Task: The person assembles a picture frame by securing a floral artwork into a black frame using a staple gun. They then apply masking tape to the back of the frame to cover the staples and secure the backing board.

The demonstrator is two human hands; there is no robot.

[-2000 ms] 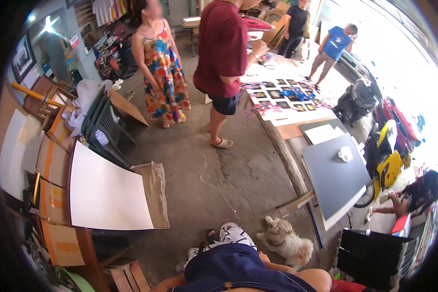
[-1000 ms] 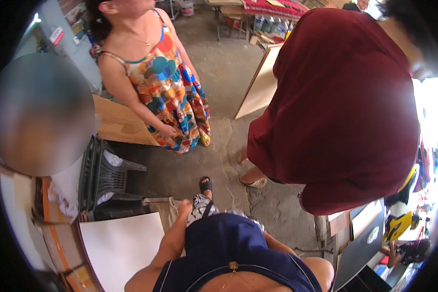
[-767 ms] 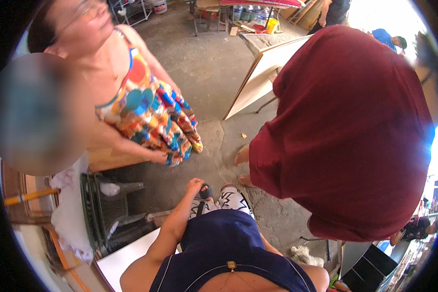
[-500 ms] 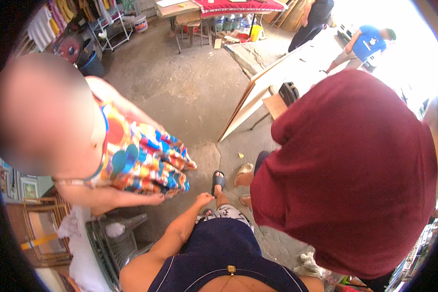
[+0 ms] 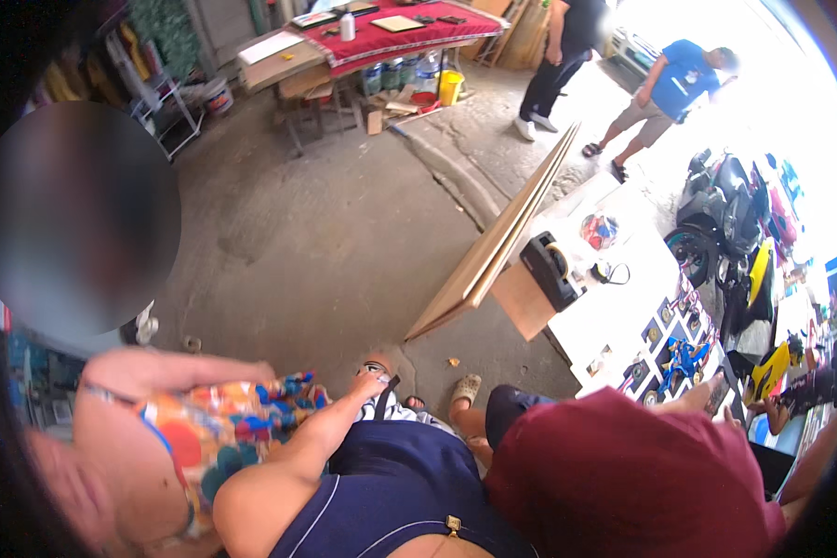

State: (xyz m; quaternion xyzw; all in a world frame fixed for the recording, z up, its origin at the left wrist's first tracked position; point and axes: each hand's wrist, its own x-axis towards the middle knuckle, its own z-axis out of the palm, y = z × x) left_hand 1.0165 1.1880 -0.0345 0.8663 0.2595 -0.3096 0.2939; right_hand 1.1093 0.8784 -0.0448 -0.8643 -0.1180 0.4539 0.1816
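Observation:
My left hand (image 5: 370,381) is low in front of my body, over my patterned shorts and beside a dark strap, its fingers curled; what they hold, if anything, is too small to make out. My right hand is out of sight. Close on my right, a person in maroon (image 5: 623,474) bends beside a white-topped table (image 5: 577,325) bearing medals on ribbons (image 5: 684,358), a black device (image 5: 549,272) and small items. A person in a floral dress (image 5: 214,437) is close on my left. Large wooden boards (image 5: 484,251) lean along the table's near end.
Concrete floor (image 5: 288,232) stretches ahead to a red-covered table (image 5: 409,42) with containers beneath. A person in black (image 5: 563,56) and one in blue (image 5: 670,84) stand beyond the boards. Motorcycles (image 5: 725,223) line the bright right side; a drying rack (image 5: 158,93) is at upper left.
My view has swung forward past both nearby people, who now sit lower in the frame, revealing the medal table, boards and motorcycles. My left hand has moved slightly leftward in the picture.

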